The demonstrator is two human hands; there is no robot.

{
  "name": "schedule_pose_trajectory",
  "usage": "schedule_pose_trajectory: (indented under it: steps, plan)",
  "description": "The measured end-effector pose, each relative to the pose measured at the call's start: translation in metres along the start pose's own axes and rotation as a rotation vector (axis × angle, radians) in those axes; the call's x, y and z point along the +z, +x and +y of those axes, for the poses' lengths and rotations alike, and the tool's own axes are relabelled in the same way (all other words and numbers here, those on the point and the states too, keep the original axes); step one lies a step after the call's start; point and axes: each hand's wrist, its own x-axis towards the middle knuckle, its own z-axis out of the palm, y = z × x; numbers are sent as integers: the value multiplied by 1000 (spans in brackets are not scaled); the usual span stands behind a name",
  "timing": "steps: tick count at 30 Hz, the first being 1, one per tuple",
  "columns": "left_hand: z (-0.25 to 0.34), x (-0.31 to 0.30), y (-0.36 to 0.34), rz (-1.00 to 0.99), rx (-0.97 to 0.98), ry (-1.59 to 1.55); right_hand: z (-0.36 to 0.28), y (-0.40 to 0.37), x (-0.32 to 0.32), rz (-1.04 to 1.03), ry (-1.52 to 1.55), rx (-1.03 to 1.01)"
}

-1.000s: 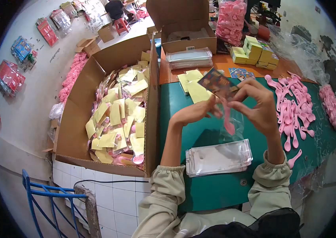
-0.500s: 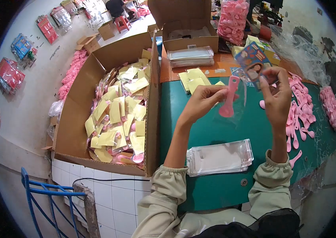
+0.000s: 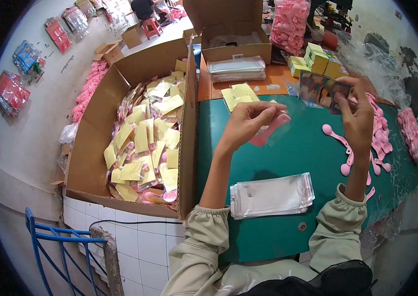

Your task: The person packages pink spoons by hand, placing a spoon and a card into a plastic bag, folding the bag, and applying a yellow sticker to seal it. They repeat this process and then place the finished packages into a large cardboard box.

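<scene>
My left hand (image 3: pixel 251 123) pinches a clear plastic bag with a pink spoon (image 3: pixel 267 132) in it, tilted above the green table. Part of the bag is hidden behind the fingers. In my right hand (image 3: pixel 356 108) is a printed card (image 3: pixel 323 91), blurred and held out to the left. Below both hands lies a stack of clear bags (image 3: pixel 273 195). Loose pink spoons (image 3: pixel 380 130) are heaped to the right of my right hand. A pile of yellow cards (image 3: pixel 238 94) lies beyond my left hand.
On the left stands a large cardboard box (image 3: pixel 88 148) holding many bagged packets with yellow cards (image 3: pixel 142 138). More clear bags (image 3: pixel 236 69) lie at the back, near an open carton (image 3: pixel 238 52). Yellow card stacks (image 3: pixel 316 58) and a bulging bag of pink spoons (image 3: pixel 290 27) stand farther back.
My right hand has moved right and slightly down, and the card has turned sideways. The bagged spoon in my left hand has gone from nearly upright to slanted and shifted left.
</scene>
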Motion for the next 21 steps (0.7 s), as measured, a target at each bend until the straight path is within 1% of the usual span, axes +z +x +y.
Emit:
schedule_pose_trajectory:
  steps: [3, 6, 9, 12, 15, 18, 21]
  plan:
    - [0, -1, 0, -108, -93, -8, -15, -1, 1, 79, 433, 78]
    - [3, 3, -1, -102, -106, -25, -18, -2, -13, -269, 197, 115]
    - [7, 4, -2, -146, -156, -21, -7, -4, -11, -414, 115, -122]
    - [-4, -1, -1, -275, -185, 72, -6, -3, -9, -433, 51, -271]
    - [-6, 3, -2, -347, -177, 43, -11, -5, -9, -631, 65, 39]
    - [3, 6, -2, -379, -226, 52, -8, -3, -5, -773, 31, 122]
    - [5, 4, -4, -437, -226, 118, -3, -1, 4, -877, 25, -3]
